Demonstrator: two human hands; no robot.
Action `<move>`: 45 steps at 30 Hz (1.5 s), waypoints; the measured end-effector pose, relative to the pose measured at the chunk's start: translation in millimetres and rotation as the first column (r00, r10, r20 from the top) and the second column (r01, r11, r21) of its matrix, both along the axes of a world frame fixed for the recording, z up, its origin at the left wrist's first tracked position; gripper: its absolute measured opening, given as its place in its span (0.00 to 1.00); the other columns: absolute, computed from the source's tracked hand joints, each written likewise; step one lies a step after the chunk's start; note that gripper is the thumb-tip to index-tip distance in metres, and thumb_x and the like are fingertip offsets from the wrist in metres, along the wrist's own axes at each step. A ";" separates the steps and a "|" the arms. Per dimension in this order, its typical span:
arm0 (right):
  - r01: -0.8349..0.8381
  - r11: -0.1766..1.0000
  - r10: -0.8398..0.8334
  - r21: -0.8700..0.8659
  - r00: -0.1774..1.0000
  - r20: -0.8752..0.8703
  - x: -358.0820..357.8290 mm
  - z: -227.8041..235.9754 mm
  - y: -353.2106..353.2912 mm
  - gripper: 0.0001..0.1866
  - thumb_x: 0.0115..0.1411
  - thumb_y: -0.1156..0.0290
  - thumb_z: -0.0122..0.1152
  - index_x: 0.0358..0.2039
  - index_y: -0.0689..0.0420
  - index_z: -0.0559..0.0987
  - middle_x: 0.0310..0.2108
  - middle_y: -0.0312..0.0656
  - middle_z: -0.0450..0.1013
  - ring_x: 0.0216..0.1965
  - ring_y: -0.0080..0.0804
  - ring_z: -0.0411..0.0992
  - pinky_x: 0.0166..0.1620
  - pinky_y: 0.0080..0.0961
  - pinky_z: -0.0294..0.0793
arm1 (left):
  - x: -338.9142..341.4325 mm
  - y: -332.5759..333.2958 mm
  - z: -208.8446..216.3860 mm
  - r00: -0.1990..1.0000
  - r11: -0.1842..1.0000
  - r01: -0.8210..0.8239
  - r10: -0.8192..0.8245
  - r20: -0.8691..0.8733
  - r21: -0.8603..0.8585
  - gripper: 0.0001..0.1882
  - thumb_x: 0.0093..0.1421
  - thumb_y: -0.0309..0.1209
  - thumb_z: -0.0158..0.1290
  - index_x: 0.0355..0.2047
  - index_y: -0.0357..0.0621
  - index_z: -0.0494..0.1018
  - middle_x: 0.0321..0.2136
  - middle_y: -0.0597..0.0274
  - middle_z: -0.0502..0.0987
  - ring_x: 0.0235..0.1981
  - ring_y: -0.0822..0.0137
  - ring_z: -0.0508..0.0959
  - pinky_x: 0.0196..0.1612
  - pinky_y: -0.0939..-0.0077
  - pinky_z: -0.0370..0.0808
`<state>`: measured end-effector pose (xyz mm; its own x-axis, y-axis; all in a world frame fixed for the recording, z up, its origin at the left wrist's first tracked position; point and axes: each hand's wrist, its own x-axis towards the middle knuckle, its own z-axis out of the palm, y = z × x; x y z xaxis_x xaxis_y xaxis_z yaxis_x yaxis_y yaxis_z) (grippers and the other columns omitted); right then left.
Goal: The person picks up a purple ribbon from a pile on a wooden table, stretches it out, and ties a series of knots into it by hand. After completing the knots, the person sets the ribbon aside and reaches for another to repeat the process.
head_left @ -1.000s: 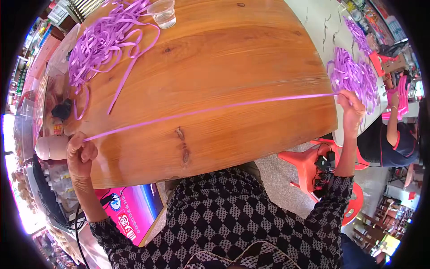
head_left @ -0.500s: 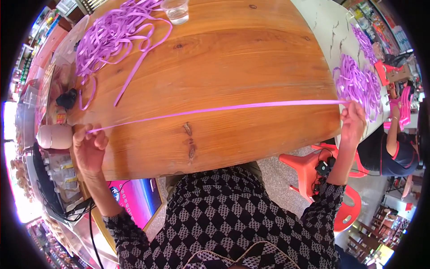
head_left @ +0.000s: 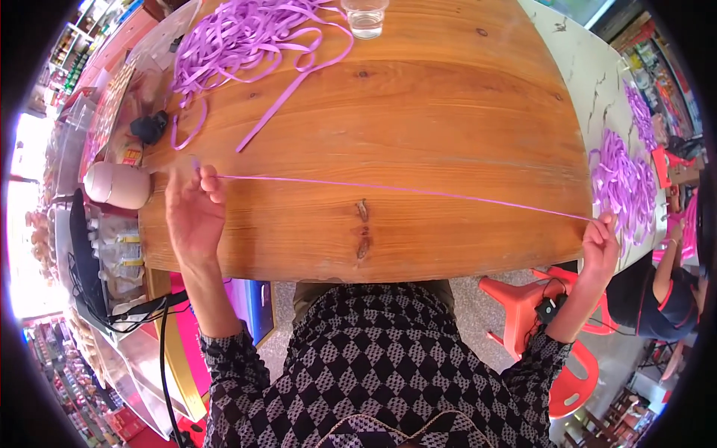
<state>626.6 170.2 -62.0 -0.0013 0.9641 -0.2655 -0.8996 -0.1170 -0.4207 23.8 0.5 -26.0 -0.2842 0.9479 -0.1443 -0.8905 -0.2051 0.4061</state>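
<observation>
A narrow purple ribbon (head_left: pixel 403 190) is stretched taut across the wooden table, sloping down toward the right. My left hand (head_left: pixel 196 216) pinches its left end between thumb and fingers, and a short blurred tip sticks up past them. At the table's right edge, my right hand (head_left: pixel 600 243) grips the other end with curled fingers. A large tangled heap of purple ribbon (head_left: pixel 224 48) lies at the far left, one loose tail reaching toward the middle. On the white marble surface at the right rests another bundle of purple ribbon (head_left: pixel 624 183).
A clear plastic cup (head_left: pixel 366 22) with liquid stands at the far edge of the wooden table (head_left: pixel 448 119). A pink rounded object (head_left: pixel 118 185) and a black item (head_left: pixel 149 127) sit at the left. Orange plastic stools (head_left: pixel 515 310) and another person (head_left: pixel 661 299) are at the lower right.
The view has shifted, so the table's things appear farther right. My left hand has risen relative to the right, and the ribbon now slopes down rightward instead of up. Both hands keep hold.
</observation>
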 end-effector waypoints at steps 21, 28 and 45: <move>-0.656 0.737 0.314 0.164 0.546 0.777 -203.8 55.0 -59.1 0.05 0.49 0.81 0.58 0.28 0.67 0.75 0.26 0.43 0.73 0.25 0.26 0.72 0.33 0.20 0.72 | 153.6 36.1 28.4 0.669 0.936 0.294 -0.347 -0.657 -0.194 0.04 0.51 0.21 0.54 0.29 0.37 0.74 0.30 0.58 0.75 0.26 0.68 0.75 0.30 0.78 0.74; -0.812 0.580 0.481 0.060 0.401 0.779 -232.2 57.3 -69.7 0.04 0.56 0.75 0.54 0.30 0.63 0.72 0.27 0.40 0.73 0.24 0.17 0.68 0.28 0.12 0.68 | 181.4 44.1 21.9 0.410 0.978 0.192 -0.160 -0.898 -0.087 0.04 0.48 0.20 0.56 0.25 0.33 0.72 0.29 0.57 0.73 0.33 0.69 0.72 0.39 0.78 0.68; -0.718 0.684 0.263 0.131 0.410 0.874 -238.6 56.8 -81.9 0.05 0.50 0.76 0.62 0.27 0.63 0.78 0.18 0.31 0.70 0.19 0.10 0.63 0.21 0.09 0.60 | 180.4 34.1 27.3 0.565 0.897 0.291 -0.442 -0.696 -0.333 0.05 0.48 0.20 0.57 0.26 0.34 0.73 0.22 0.64 0.72 0.21 0.78 0.69 0.25 0.87 0.66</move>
<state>388.1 88.4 -5.1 -0.5433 0.8395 0.0009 -0.0477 -0.0299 -0.9984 204.2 34.5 1.3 0.0039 0.9778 -0.2094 -0.2498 0.2037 0.9466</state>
